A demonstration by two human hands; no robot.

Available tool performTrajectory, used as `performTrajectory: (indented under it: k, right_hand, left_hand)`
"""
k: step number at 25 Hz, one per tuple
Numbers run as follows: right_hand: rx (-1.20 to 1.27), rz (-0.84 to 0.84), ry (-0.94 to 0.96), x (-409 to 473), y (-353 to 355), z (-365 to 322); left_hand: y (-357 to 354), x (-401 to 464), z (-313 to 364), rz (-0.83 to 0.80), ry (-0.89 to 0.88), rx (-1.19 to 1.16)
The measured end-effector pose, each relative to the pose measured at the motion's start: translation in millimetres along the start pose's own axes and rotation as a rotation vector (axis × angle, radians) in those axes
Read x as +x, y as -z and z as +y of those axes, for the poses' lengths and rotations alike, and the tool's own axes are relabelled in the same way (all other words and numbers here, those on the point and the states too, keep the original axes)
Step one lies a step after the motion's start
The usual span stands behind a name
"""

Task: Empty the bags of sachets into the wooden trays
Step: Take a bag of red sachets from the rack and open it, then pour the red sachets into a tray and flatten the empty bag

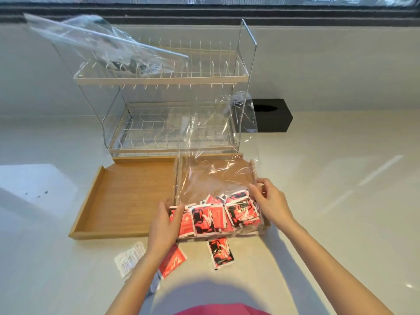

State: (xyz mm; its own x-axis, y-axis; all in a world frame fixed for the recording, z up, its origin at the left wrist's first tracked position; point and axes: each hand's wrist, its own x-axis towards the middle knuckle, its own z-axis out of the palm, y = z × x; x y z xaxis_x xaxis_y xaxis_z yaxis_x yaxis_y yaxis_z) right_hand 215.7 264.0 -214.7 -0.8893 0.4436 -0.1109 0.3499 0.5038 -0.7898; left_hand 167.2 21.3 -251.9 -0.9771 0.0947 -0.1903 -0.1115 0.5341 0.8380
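Two wooden trays lie side by side on the pale counter. The left tray (127, 196) has nothing in it. Over the right tray (213, 160) lies a clear plastic bag (213, 178) whose near end holds several red sachets (216, 217). My left hand (164, 226) grips the bag's near left corner, and my right hand (270, 201) pinches its right edge. Two red sachets, one (220, 252) and another (171, 261), lie loose on the counter in front of the trays, beside a white sachet (129, 260).
A two-tier wire dish rack (163, 78) stands behind the trays, with another clear bag (102, 42) of dark items resting on its top tier. A black tissue box (271, 114) sits at the back right. White paper (29, 180) lies at the left.
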Motion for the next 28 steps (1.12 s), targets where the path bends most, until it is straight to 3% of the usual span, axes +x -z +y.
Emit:
performTrajectory:
  k: [4,10,15,19,28]
  right_hand:
    - [-0.044,-0.069,0.053,-15,-3,6]
    - [-0.388,-0.253,0.240,-44,-12,35]
    - [-0.417,-0.177,0.393,-47,-18,47]
    - [-0.399,0.004,0.482,-48,-17,54]
    - [-0.297,0.151,0.560,-34,22,35]
  left_hand:
    - [8,-16,-4,-0.050,-0.111,0.067]
    - [6,-23,-28,-0.130,-0.362,0.530]
    - [7,-18,-34,0.035,-0.513,0.562]
    - [14,-21,-32,0.049,-0.663,0.550]
    - [18,-16,12,0.075,-0.648,0.415]
